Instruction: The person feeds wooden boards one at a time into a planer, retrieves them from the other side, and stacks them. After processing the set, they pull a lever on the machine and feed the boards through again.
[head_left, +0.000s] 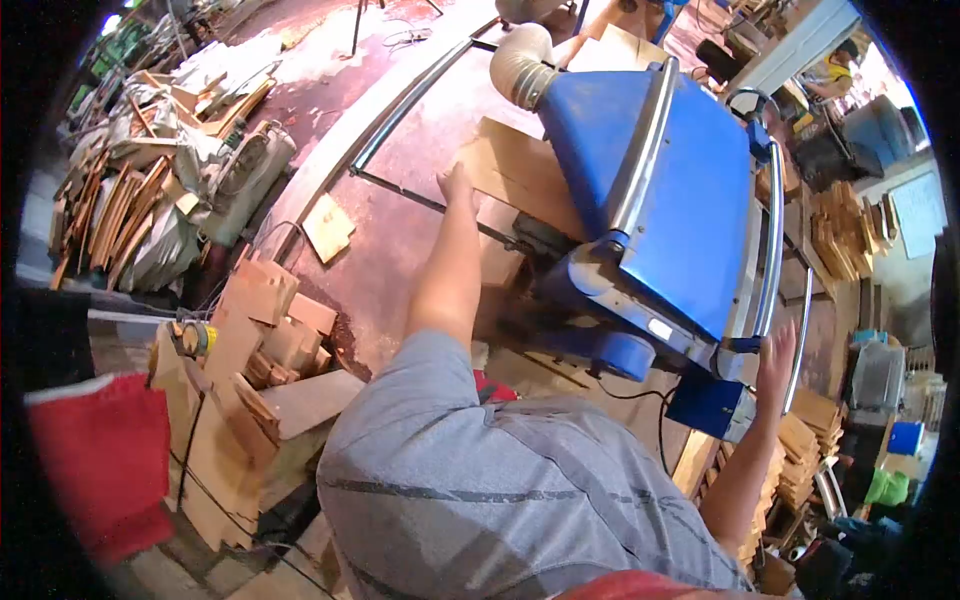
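My left hand (457,186) reaches forward and grips the near left edge of a flat wooden board (518,172). The board's other end goes under the hood of a blue thickness planer (690,190), which hides it. On the right, my right hand (777,362) is raised with fingers stretched out and holds nothing. It is beside the planer's lower right corner, close to a chrome roller (775,240). A ribbed dust hose (523,66) joins the top of the hood.
Scrap wood (130,210) is heaped at far left. Cut blocks (285,320) are piled at lower left by a red cloth (100,460). Stacked boards (800,450) stand at lower right, and a black cable (662,430) hangs below the planer. Another person (830,75) is at far upper right.
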